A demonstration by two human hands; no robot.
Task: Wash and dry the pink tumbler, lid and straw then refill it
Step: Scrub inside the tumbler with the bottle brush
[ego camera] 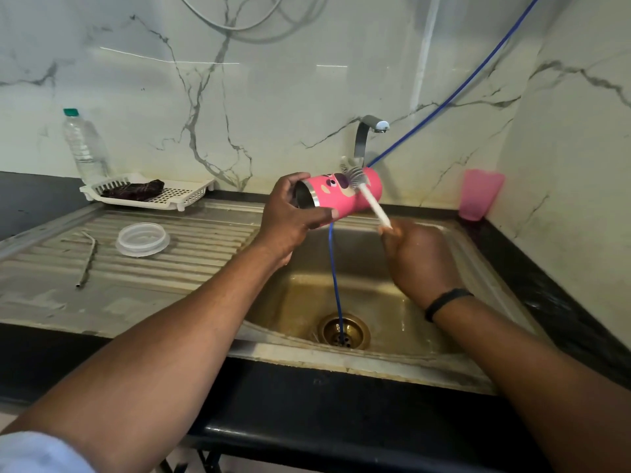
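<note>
My left hand (290,220) grips the pink tumbler (345,196) on its side above the sink basin, its steel-rimmed mouth turned toward my palm. My right hand (418,259) holds the white handle of a bottle brush (362,187); its grey bristles rest against the tumbler's outer wall near the base. The clear round lid (142,239) lies flat on the ribbed drainboard. Left of it lies the bent metal straw (88,259).
A steel sink (478,254) with a brass drain (343,331); a blue hose (336,288) runs down into it. The tap (368,131) stands behind the tumbler. A pink cup (479,194) sits at the right corner. A white tray (191,196) holds a dark cloth (133,190); a water bottle (85,146) stands behind.
</note>
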